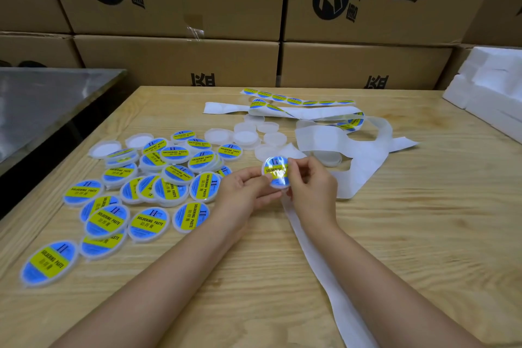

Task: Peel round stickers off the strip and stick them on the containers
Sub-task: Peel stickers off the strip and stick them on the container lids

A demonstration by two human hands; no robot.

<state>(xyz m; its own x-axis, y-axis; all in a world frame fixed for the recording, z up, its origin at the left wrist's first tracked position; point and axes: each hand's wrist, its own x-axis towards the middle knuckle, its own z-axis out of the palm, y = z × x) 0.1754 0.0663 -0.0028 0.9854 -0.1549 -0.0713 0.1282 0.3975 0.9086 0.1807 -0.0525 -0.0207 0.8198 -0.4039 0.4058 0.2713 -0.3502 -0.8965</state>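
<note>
Step now: sticking. Pressing sticker down on container, held up just above table, mid view, near bare tubs.
Gripped from left by L hand, fingers curled under rim.
Pinched at right edge by R hand, thumb + fingers clamped tight on it.
Round, small, see-thru white plastic; top blue w/ yellow band, shiny, "SOLDERING PASTE".
Next, prob: rub flat, no bumps; put w/ done pile on left; grab bare tub; peel new one off strip.
</note>
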